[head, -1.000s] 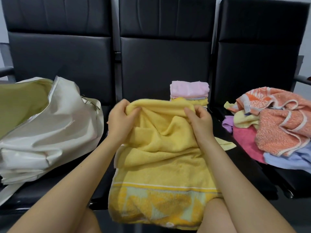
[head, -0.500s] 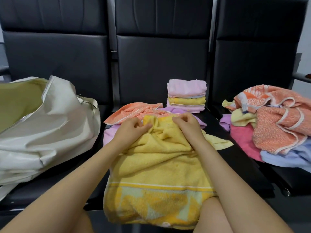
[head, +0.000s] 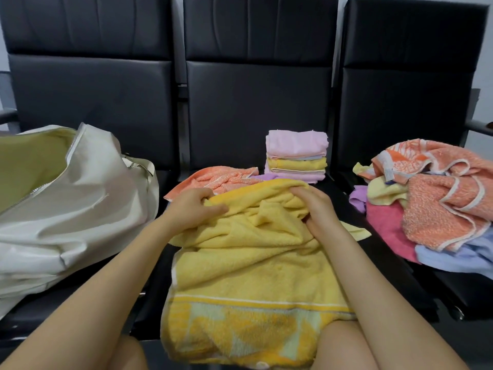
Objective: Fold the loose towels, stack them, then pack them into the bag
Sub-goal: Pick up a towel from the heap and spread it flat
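Note:
A large yellow towel (head: 250,263) lies rumpled on the middle seat and hangs over its front edge. My left hand (head: 192,209) grips its far edge on the left. My right hand (head: 316,206) grips the same edge on the right, fingers curled into the fabric. Behind it lie an orange towel (head: 213,178) and a purple one (head: 262,177), spread flat. A small stack of folded towels (head: 296,158), pink on top, stands at the back of the seat. The cream bag (head: 74,204) lies with its mouth agape on the left seat.
A heap of loose towels (head: 437,204), orange, pink, pale yellow and blue, covers the right seat. Three black chair backs (head: 256,97) rise behind. A metal armrest (head: 480,126) sticks out at the far right. My knees are under the towel's hanging end.
Both hands have lowered the yellow towel's upper edge from chest height down toward the seat, uncovering the orange and purple towels and the folded stack behind.

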A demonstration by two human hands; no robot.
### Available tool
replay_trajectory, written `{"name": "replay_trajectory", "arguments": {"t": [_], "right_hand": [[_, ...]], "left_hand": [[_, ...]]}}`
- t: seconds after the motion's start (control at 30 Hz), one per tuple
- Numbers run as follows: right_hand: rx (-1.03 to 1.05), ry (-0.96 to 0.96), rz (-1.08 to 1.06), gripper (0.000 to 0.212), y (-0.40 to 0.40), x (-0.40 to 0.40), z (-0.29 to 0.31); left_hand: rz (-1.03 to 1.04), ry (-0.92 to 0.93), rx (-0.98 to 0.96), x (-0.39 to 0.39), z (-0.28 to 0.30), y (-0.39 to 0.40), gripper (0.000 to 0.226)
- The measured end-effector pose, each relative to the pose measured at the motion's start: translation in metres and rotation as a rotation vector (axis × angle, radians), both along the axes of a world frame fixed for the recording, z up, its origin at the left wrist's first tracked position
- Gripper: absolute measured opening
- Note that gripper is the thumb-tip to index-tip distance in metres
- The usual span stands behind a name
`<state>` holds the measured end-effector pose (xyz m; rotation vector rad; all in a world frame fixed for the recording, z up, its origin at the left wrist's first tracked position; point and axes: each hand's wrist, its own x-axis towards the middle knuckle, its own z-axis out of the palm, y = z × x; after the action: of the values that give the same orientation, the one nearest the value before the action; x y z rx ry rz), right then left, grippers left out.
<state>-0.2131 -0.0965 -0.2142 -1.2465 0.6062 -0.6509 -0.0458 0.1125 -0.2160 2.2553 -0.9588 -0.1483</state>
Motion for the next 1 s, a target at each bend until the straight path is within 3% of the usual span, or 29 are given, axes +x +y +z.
{"name": "replay_trajectory", "arguments": {"t": [0.1,0.23,0.37,0.47,0.53,0.7,0.83,0.93,1.0], "right_hand": [[0.065,-0.017,-0.005,0.029,-0.001,0.003,-0.003],[0.117,-0.062,-0.016,0.042,-0.004,0.003,-0.008],[0.193,-0.106,-0.077,0.034,-0.009,0.003,-0.011],[0.21,-0.067,-0.137,0.024,-0.011,0.009,-0.014],[0.194,0.009,-0.185,0.023,-0.014,0.018,-0.014],[0.171,0.117,-0.26,0.036,-0.047,0.043,0.011],[-0.06,0.209,-0.36,0.01,-0.085,0.06,0.029],[-0.347,0.492,-0.335,0.024,-0.098,0.064,0.009],[-0.417,0.599,-0.262,0.036,-0.097,0.063,-0.01]], "left_hand": [[0.108,-0.101,-0.004,0.009,-0.005,0.008,0.04],[0.081,0.053,-0.041,0.027,-0.018,0.015,0.048],[0.0,0.105,-0.099,0.027,-0.02,0.012,0.02],[0.062,-0.121,-0.109,0.026,-0.016,0.005,0.009],[0.125,-0.262,-0.086,0.028,-0.013,-0.001,0.014],[0.293,-0.366,-0.177,0.037,0.006,-0.03,0.017],[0.392,-0.351,-0.16,0.057,0.021,-0.048,0.017],[0.429,-0.3,-0.056,0.064,0.01,-0.052,0.027],[0.477,-0.17,-0.062,0.059,0.002,-0.051,0.038]]}}
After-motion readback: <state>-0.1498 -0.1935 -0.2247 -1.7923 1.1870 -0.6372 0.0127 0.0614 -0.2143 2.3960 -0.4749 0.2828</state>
